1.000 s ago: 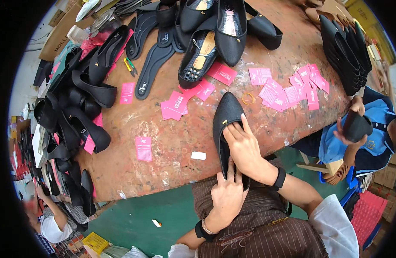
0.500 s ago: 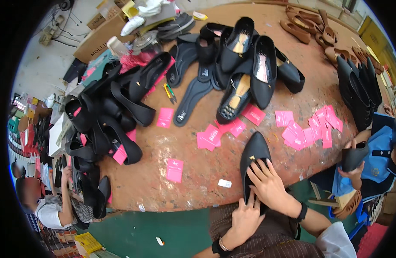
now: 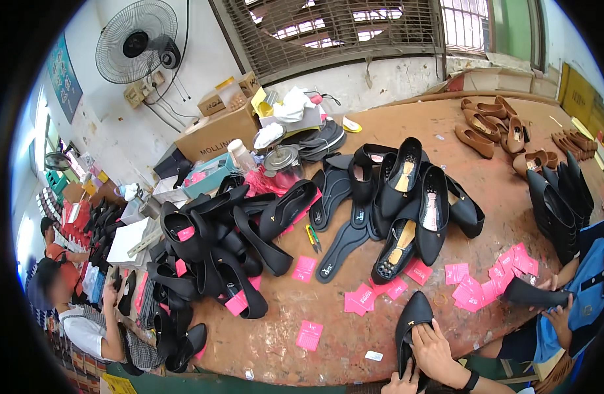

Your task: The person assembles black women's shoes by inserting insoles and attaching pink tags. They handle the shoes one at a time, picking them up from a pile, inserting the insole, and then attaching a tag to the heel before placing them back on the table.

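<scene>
A black pointed flat shoe (image 3: 415, 314) with a small gold ornament lies at the table's near edge, toe pointing away from me. My right hand (image 3: 433, 348) grips it from the right, fingers reaching into its opening and their tips hidden. At the heel end, my left hand (image 3: 403, 381) holds the shoe, fingers bent at its back opening; the lower frame edge cuts this hand off. Beyond the toe lie pink cards (image 3: 360, 299) and a black shoe showing a tan inner sole (image 3: 395, 249). A small white label (image 3: 374, 356) lies left of my shoe.
Black shoes pile up at the left (image 3: 213, 262). Dark insoles (image 3: 341, 246) and yellow-green snips (image 3: 313, 238) lie mid-table. Brown shoes (image 3: 489, 125) stand far right, stacked black shoes (image 3: 555, 203) nearer. A co-worker in blue (image 3: 581, 289) holds a black shoe (image 3: 535, 294) close at right.
My view has tilted up, so the table and my hands sit lower in the picture. Both hands stay on the shoe. The co-worker's shoe has turned onto its side.
</scene>
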### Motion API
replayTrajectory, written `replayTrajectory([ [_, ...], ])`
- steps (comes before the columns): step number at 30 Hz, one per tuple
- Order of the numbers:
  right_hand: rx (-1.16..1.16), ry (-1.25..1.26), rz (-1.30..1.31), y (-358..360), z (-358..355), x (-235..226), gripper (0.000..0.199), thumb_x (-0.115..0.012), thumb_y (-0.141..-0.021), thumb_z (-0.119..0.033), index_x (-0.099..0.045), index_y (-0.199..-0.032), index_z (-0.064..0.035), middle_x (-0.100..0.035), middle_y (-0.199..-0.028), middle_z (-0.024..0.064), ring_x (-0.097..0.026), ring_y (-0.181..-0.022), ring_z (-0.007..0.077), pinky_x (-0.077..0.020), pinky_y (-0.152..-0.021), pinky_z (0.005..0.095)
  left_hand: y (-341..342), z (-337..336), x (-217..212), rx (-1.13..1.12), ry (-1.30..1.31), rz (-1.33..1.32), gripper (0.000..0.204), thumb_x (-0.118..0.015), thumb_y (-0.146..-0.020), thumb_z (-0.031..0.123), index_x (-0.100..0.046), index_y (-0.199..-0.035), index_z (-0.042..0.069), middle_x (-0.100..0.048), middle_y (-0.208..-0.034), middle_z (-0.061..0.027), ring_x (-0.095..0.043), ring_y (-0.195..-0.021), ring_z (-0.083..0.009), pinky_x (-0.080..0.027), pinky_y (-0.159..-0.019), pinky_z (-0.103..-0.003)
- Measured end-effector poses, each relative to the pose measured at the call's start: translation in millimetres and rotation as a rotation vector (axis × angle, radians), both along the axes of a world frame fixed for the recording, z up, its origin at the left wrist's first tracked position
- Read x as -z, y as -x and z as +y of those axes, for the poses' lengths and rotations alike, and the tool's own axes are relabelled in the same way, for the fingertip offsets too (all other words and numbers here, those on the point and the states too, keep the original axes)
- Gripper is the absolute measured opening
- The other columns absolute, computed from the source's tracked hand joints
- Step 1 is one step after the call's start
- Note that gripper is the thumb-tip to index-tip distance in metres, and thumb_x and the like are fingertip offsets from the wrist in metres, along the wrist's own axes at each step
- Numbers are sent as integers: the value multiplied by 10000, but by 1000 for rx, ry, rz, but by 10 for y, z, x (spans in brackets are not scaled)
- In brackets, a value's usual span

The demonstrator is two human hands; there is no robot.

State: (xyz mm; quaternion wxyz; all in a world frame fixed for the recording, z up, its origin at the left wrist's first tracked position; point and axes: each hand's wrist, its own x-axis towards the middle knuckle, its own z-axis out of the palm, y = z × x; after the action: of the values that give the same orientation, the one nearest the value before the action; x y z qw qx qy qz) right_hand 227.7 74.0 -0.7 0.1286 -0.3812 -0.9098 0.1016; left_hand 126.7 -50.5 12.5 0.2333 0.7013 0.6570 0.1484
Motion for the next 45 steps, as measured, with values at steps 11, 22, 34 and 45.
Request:
replayTrajectory([
  [11,-285,61,-68,-92,-46,-434,355,-634,-832,-161,-651,-1152,-10,-518,-1335,249,-470,-1289,372,-324,-1092,575,-2,-23,-20,-27,7,19,688,-742,-758,306,-529,-1309,-48,-466,-1411,-242,-585,-940,-385,-561,-730,-414],
  [22,-91,-56,-187,245,-50,16,478,-513,-799,-174,-569,-1122,173,-535,-1223,367,-495,-1217,464,-270,-1140,525,16,50,-8,89,158,153,559,-792,-706,408,-677,-1096,25,-627,-1159,-145,-586,-871,-290,-578,-607,-358],
  [34,-76,300,-239,271,156,-225,526,-572,-770,-155,-543,-1187,164,-524,-1220,299,-500,-1212,380,-200,-1161,555,76,92,-121,-18,51,21,471,-787,-722,340,-706,-1066,29,-646,-1170,-114,-621,-839,-325,-563,-545,-398],
  [45,23,-110,-269,296,35,-84,315,-485,-861,-130,-623,-1055,76,-641,-1049,176,-607,-1030,288,-141,-1169,596,93,94,-124,27,71,6,456,-771,-737,342,-699,-1050,19,-653,-1148,-129,-623,-825,-349,-562,-560,-423],
])
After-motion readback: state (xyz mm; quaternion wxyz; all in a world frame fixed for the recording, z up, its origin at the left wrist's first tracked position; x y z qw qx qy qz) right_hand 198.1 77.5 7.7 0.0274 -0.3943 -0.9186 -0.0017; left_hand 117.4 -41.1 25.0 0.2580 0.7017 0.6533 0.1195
